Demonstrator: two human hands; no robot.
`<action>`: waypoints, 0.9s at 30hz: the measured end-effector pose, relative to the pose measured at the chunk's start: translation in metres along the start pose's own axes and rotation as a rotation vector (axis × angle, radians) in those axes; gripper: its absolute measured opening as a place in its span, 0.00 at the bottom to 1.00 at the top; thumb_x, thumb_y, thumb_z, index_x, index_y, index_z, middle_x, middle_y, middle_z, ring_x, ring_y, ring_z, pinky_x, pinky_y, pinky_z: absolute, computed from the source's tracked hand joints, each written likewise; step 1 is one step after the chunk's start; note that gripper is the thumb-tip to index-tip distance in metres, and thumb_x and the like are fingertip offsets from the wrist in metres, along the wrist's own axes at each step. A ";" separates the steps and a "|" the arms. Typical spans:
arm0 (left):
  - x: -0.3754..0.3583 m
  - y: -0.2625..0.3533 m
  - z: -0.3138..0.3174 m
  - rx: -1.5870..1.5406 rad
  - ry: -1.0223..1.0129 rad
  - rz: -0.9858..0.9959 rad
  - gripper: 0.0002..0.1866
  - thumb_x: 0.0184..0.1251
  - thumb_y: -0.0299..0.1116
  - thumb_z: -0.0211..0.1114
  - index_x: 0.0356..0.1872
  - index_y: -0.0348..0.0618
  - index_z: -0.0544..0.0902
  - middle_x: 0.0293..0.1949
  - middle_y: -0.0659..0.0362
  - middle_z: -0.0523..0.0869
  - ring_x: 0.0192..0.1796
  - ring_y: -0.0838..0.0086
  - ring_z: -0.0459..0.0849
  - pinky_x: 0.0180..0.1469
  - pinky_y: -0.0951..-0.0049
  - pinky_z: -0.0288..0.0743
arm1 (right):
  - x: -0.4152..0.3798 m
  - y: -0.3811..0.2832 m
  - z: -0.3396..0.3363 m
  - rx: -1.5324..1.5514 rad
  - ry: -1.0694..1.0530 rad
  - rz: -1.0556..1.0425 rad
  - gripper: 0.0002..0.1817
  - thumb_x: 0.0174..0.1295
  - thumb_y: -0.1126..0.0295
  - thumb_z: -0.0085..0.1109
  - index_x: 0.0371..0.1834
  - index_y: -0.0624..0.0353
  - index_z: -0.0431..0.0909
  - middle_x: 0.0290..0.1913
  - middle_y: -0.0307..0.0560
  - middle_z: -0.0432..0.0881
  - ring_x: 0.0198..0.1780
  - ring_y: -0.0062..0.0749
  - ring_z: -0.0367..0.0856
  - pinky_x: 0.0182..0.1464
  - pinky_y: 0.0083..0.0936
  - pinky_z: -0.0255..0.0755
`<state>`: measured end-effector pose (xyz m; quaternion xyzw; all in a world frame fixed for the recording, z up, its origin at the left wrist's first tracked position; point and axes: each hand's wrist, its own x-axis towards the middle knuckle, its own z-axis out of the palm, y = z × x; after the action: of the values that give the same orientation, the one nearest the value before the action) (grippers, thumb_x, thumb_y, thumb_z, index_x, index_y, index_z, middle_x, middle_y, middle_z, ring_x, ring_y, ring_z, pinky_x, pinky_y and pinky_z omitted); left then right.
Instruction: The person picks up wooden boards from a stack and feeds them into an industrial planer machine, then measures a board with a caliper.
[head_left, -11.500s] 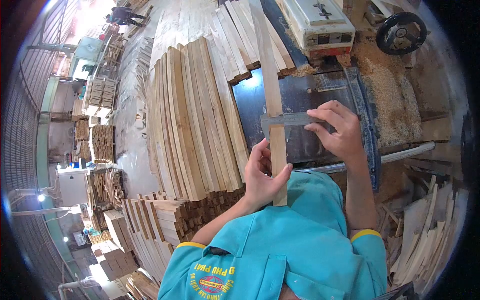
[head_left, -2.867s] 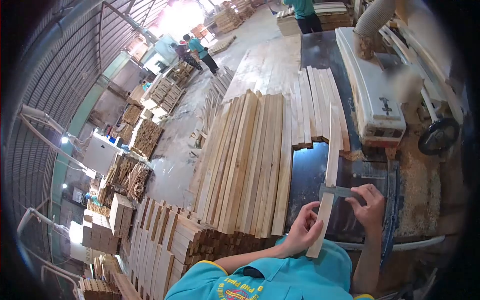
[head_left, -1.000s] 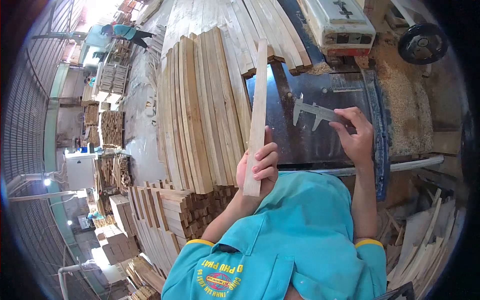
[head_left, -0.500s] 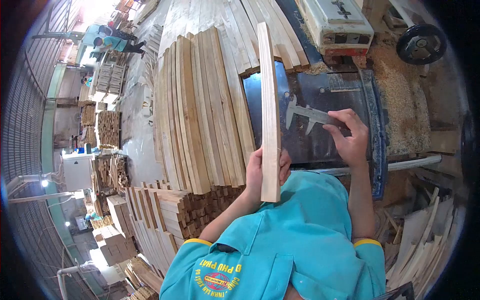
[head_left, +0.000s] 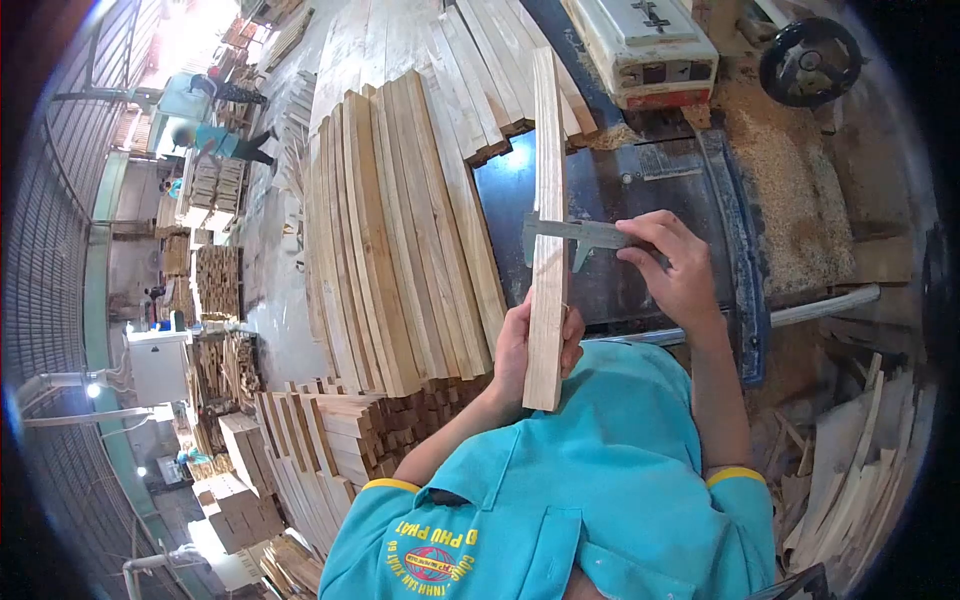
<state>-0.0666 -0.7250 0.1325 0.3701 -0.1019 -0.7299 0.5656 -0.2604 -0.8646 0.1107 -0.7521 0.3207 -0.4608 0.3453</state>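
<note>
My left hand [head_left: 513, 355] has its fingers wrapped round the wooden strip [head_left: 547, 310]; right of that strip, my right hand [head_left: 682, 268] — fingers pinched close — holds the caliper [head_left: 598, 236] across it.

The left hand [head_left: 513, 347] is gripping, its left forearm [head_left: 448, 437] slanting toward half past one. At the left hand's two o'clock, the right hand [head_left: 682, 264] is pinching between thumb [head_left: 640, 262] and fingertips [head_left: 632, 227], its right forearm [head_left: 715, 395] pointing toward twelve.
</note>
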 end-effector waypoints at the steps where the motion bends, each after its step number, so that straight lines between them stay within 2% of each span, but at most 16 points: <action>1: -0.001 0.001 0.001 -0.039 -0.014 -0.017 0.24 0.87 0.51 0.36 0.66 0.48 0.71 0.32 0.58 0.73 0.24 0.74 0.74 0.23 0.75 0.75 | 0.000 -0.002 -0.001 0.009 0.009 -0.002 0.20 0.60 0.78 0.75 0.56 0.57 0.87 0.49 0.48 0.88 0.50 0.41 0.90 0.50 0.35 0.87; 2: -0.002 0.002 0.001 -0.035 -0.019 -0.021 0.24 0.87 0.51 0.36 0.66 0.48 0.71 0.32 0.58 0.73 0.24 0.74 0.74 0.23 0.75 0.75 | -0.001 -0.004 -0.002 0.018 0.019 -0.004 0.19 0.60 0.78 0.75 0.56 0.57 0.87 0.49 0.48 0.88 0.50 0.42 0.90 0.50 0.35 0.87; 4: -0.004 0.003 0.001 -0.080 -0.034 -0.040 0.23 0.88 0.50 0.33 0.58 0.47 0.73 0.32 0.59 0.73 0.25 0.74 0.75 0.22 0.73 0.73 | -0.002 -0.008 -0.006 0.019 0.028 0.016 0.20 0.60 0.78 0.75 0.56 0.57 0.86 0.49 0.48 0.88 0.50 0.41 0.90 0.50 0.35 0.87; 7: -0.003 0.002 -0.002 -0.076 -0.038 -0.036 0.21 0.88 0.50 0.34 0.54 0.47 0.73 0.32 0.59 0.74 0.24 0.74 0.74 0.23 0.74 0.73 | -0.003 -0.006 -0.008 0.004 0.065 0.014 0.20 0.60 0.78 0.76 0.56 0.57 0.86 0.49 0.48 0.88 0.50 0.41 0.90 0.49 0.34 0.87; 11: -0.003 0.002 -0.003 0.001 -0.007 -0.039 0.20 0.89 0.51 0.35 0.53 0.48 0.71 0.32 0.60 0.74 0.24 0.73 0.74 0.22 0.74 0.74 | -0.008 -0.002 -0.009 -0.047 0.129 -0.004 0.20 0.58 0.78 0.77 0.55 0.57 0.87 0.48 0.48 0.88 0.49 0.39 0.90 0.47 0.32 0.86; 13: -0.004 0.003 -0.004 0.168 0.105 -0.005 0.24 0.88 0.53 0.38 0.66 0.47 0.71 0.31 0.59 0.74 0.24 0.74 0.75 0.21 0.73 0.74 | -0.010 0.000 -0.010 -0.066 0.143 -0.004 0.20 0.58 0.78 0.78 0.55 0.57 0.87 0.47 0.48 0.89 0.49 0.39 0.90 0.46 0.32 0.85; 15: -0.005 0.004 -0.001 0.232 0.108 0.034 0.23 0.89 0.54 0.38 0.64 0.49 0.70 0.32 0.60 0.74 0.24 0.74 0.75 0.21 0.75 0.73 | -0.011 -0.001 -0.009 -0.085 0.155 -0.002 0.20 0.58 0.78 0.78 0.55 0.57 0.87 0.47 0.48 0.89 0.48 0.39 0.90 0.46 0.32 0.85; 17: -0.005 0.004 -0.002 0.293 0.111 0.066 0.22 0.89 0.56 0.38 0.61 0.51 0.69 0.32 0.61 0.73 0.24 0.75 0.75 0.21 0.76 0.73 | -0.014 -0.003 -0.007 -0.013 0.158 0.090 0.20 0.59 0.78 0.78 0.55 0.57 0.88 0.48 0.48 0.89 0.48 0.39 0.90 0.46 0.32 0.85; 19: -0.006 0.004 -0.007 0.116 0.120 0.071 0.29 0.86 0.59 0.46 0.69 0.45 0.70 0.32 0.60 0.74 0.23 0.76 0.75 0.21 0.75 0.75 | -0.017 -0.006 -0.006 -0.011 0.155 0.092 0.19 0.59 0.78 0.78 0.55 0.57 0.88 0.48 0.48 0.89 0.48 0.38 0.90 0.45 0.32 0.85; 20: -0.005 0.005 -0.009 0.115 0.120 0.069 0.29 0.86 0.59 0.46 0.69 0.45 0.70 0.32 0.60 0.74 0.23 0.76 0.75 0.21 0.75 0.75 | -0.017 -0.006 -0.006 -0.006 0.155 0.086 0.19 0.59 0.77 0.78 0.55 0.57 0.88 0.48 0.48 0.89 0.48 0.38 0.90 0.44 0.31 0.85; 22: -0.003 0.009 -0.012 0.108 -0.027 0.107 0.32 0.84 0.58 0.52 0.73 0.45 0.67 0.33 0.60 0.75 0.24 0.77 0.76 0.22 0.78 0.78 | -0.017 -0.004 -0.002 -0.020 0.161 0.058 0.19 0.59 0.77 0.78 0.55 0.57 0.88 0.48 0.48 0.89 0.48 0.37 0.90 0.44 0.31 0.86; 23: -0.004 0.010 -0.012 0.035 -0.038 0.080 0.32 0.84 0.55 0.54 0.76 0.45 0.64 0.34 0.60 0.75 0.25 0.78 0.78 0.22 0.80 0.79 | -0.016 -0.004 0.000 -0.031 0.168 0.030 0.19 0.59 0.77 0.78 0.55 0.57 0.88 0.48 0.47 0.89 0.48 0.37 0.90 0.44 0.31 0.86; 27: -0.009 0.016 -0.005 -0.014 -0.090 0.038 0.32 0.86 0.55 0.51 0.78 0.45 0.63 0.35 0.59 0.76 0.27 0.78 0.78 0.23 0.78 0.80 | -0.012 -0.009 0.006 0.017 0.178 0.073 0.19 0.59 0.77 0.78 0.55 0.56 0.88 0.48 0.47 0.89 0.48 0.38 0.90 0.46 0.32 0.86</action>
<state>-0.0509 -0.7212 0.1421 0.3310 -0.1288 -0.7356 0.5769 -0.2576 -0.8484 0.1107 -0.6929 0.3733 -0.5157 0.3384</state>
